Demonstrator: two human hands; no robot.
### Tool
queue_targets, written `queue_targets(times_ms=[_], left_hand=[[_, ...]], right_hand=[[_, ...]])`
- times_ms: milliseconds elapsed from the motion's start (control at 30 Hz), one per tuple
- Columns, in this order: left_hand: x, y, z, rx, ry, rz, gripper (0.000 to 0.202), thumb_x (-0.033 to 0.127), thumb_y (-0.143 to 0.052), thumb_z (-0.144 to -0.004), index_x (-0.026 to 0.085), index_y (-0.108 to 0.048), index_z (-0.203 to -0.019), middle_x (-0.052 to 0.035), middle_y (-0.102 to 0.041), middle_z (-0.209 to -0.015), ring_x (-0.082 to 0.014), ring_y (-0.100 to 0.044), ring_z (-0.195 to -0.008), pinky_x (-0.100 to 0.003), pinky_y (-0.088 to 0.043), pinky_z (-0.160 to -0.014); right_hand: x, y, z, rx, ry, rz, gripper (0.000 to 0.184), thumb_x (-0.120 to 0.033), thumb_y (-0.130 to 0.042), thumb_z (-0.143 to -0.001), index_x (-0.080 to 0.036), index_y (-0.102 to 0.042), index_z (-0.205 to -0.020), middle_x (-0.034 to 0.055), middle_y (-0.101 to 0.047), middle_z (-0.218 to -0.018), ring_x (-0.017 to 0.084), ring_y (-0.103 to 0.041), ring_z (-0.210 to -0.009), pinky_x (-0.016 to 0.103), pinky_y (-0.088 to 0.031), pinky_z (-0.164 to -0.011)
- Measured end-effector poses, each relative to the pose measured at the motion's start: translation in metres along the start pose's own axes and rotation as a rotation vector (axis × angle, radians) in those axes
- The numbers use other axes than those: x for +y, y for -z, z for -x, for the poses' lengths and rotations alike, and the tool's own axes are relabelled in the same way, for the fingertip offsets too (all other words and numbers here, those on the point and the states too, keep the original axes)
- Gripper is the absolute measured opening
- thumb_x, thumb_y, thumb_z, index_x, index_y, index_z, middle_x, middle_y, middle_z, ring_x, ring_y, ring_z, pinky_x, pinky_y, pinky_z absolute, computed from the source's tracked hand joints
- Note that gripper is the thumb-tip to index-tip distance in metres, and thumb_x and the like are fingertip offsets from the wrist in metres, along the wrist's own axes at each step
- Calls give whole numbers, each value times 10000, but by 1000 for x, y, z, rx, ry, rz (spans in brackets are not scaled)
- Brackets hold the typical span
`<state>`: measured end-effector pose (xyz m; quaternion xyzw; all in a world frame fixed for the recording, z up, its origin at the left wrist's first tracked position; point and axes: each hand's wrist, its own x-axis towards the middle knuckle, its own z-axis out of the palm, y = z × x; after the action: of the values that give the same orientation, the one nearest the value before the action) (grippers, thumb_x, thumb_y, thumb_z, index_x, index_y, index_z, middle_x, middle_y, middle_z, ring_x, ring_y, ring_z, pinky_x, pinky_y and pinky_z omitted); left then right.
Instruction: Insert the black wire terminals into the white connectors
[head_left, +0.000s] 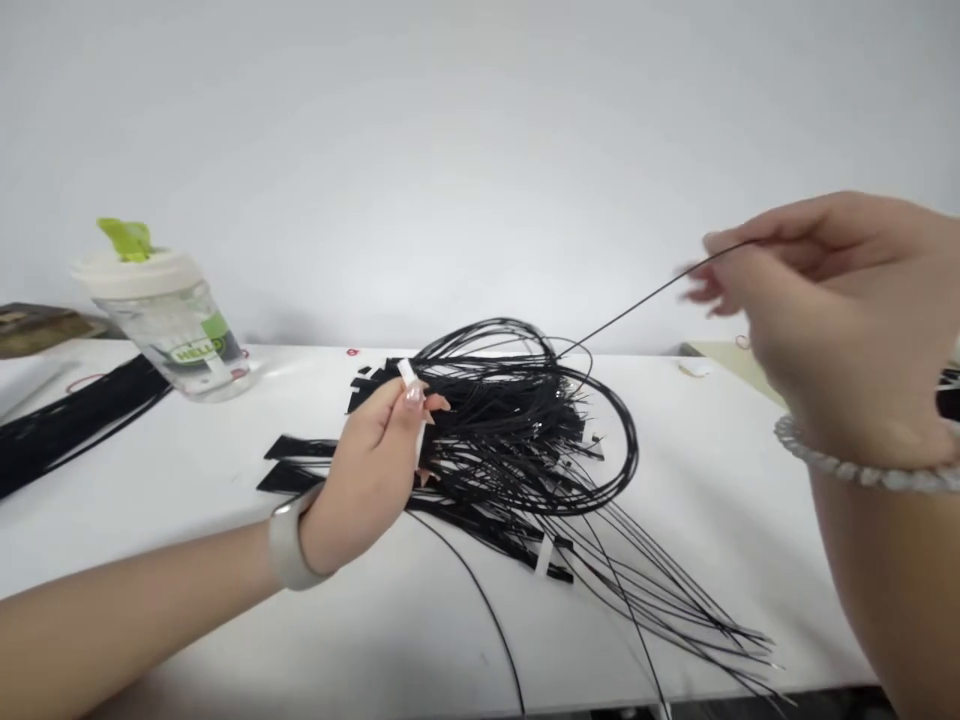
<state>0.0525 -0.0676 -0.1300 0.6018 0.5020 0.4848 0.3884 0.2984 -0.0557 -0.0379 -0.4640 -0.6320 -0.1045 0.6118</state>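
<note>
My left hand (pixel 379 460) is closed around a coiled bundle of thin black wires (pixel 626 430) near the middle of the table. A white strip (pixel 407 372) pokes out above its thumb. Raised at the right, my right hand (pixel 840 300) pinches one black wire (pixel 645 300), which runs taut down to the loops of the bundle. Beneath the left hand's bundle lies a pile of more black wires (pixel 517 400). Loose wire ends (pixel 697 610) fan out toward the front right, and one white band (pixel 544 555) wraps a flat strand group.
A clear cup (pixel 180 335) with a white lid and green spout stands at the left. Another black wire bundle (pixel 82 410) lies beside it. The white table (pixel 360 630) meets a pale wall (pixel 480 150) behind. Small red bits (pixel 352 352) lie near the back edge.
</note>
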Motion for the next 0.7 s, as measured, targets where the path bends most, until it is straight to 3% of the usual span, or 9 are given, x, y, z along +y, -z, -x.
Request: queue_targets(times_ms=[67, 133, 233, 333, 400, 467, 533, 600, 700], left_hand=[[-2, -4, 3, -37, 63, 45, 355, 507, -387, -818, 176, -514, -840, -43, -558, -878, -76, -455, -551, -145, -422, -384], [-7, -10, 8, -99, 134, 81, 360, 505, -382, -820, 169, -512, -830, -43, -544, -859, -74, -439, -547, -148, -419, -386], [-14, -18, 15, -211, 239, 108, 374, 507, -370, -822, 167, -523, -801, -31, -527, -819, -66, -418, -522, -149, -393, -373], [-19, -24, 18, -275, 352, 145, 365, 511, -390, -811, 175, -530, -790, -10, -516, -769, -50, -375, -467, -148, -341, -346], [-20, -27, 18, -307, 441, 186, 360, 510, -403, -805, 175, -521, -747, 9, -494, -702, -46, -346, -432, -156, -312, -331], [-20, -28, 17, -335, 520, 236, 358, 512, -420, -797, 175, -501, -708, 28, -464, -645, -45, -343, -416, -161, -302, -333], [-22, -28, 16, -351, 567, 264, 360, 523, -434, -786, 177, -490, -703, 42, -432, -610, -46, -356, -420, -158, -304, -349], [-25, -28, 16, -383, 587, 260, 376, 545, -421, -784, 182, -491, -716, 52, -397, -576, -46, -348, -415, -157, -295, -356], [-30, -26, 16, -438, 560, 204, 392, 551, -374, -802, 188, -494, -717, 53, -375, -543, -56, -332, -407, -168, -280, -360]], right_hand=[[13, 3, -14, 71, -216, -323, 257, -126, -551, -713, -77, -618, -955, 115, -621, -961, 148, -612, -803, 235, -441, -616], [27, 4, -20, 69, -494, -553, 316, -129, -512, -763, -90, -553, -1073, 123, -564, -1095, 53, -571, -715, 187, -419, -592], [38, -6, -3, -67, -758, -619, 400, -153, -465, -822, -162, -433, -1220, 71, -595, -946, -22, -304, -408, 162, -313, -413], [34, -21, 35, -407, -666, -520, 453, -276, -482, -837, -305, -324, -1261, -27, -587, -766, 23, -300, -394, 177, -283, -380], [24, -30, 59, -648, -509, -326, 201, -336, -462, -846, -217, -505, -1004, -11, -579, -714, 47, -381, -460, 181, -306, -398], [13, -35, 76, -862, -318, -216, 175, -307, -462, -850, -172, -555, -789, 9, -570, -729, 67, -487, -625, 195, -407, -551], [7, -38, 87, -1007, -166, -192, 195, -250, -438, -864, -175, -603, -792, 20, -561, -790, 74, -507, -727, 202, -427, -650], [5, -39, 95, -1030, -84, -188, 213, -198, -414, -871, -193, -626, -895, 23, -559, -822, 69, -503, -726, 197, -425, -635], [7, -41, 106, -913, -55, -153, 182, -149, -457, -839, -187, -602, -942, 11, -590, -810, 67, -523, -716, 192, -428, -631]])
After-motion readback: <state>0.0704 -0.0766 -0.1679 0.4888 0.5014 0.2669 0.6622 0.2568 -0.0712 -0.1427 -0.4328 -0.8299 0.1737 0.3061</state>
